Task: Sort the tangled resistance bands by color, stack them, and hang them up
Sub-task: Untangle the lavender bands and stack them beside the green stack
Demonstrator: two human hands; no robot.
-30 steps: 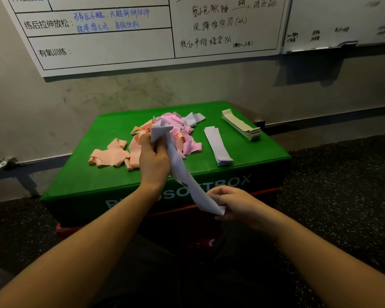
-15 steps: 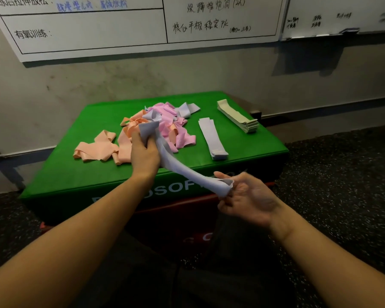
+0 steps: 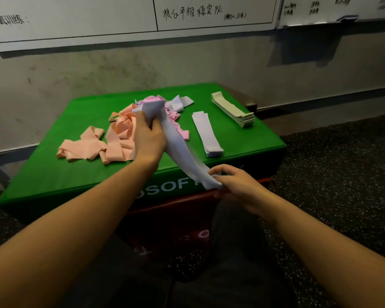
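A lavender band (image 3: pixel 178 143) is held stretched between both hands above the near edge of the green box (image 3: pixel 53 174). Its upper end is gripped in the left hand (image 3: pixel 148 138), fingers curled round it, forearm reaching forward over the box. Its lower end is pinched by the right hand (image 3: pixel 233 185), held lower and nearer the body. A tangled peach and pink pile (image 3: pixel 120 132) lies behind; a lavender stack (image 3: pixel 207 133) and a beige stack (image 3: pixel 233 112) are laid flat to the right.
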